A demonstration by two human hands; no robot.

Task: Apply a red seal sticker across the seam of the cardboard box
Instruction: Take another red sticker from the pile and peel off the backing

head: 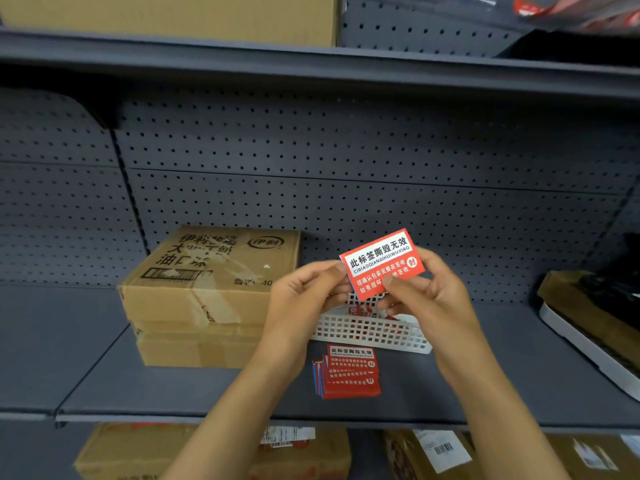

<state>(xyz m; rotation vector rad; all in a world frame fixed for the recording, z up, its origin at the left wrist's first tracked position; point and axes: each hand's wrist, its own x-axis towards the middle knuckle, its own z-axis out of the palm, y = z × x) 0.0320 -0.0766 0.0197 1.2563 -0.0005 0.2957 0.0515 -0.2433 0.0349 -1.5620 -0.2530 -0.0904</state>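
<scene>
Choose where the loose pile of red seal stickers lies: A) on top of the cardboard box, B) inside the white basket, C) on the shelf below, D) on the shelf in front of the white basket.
D: the pile of red seal stickers lies flat on the grey shelf, just in front of the white basket.

Cardboard box [207,296] blocking shelf [104,386] left-centre; white basket [372,334] and sticker stack [346,374] sitting just right of it; bare shelf lying open far left and right of basket.
</scene>
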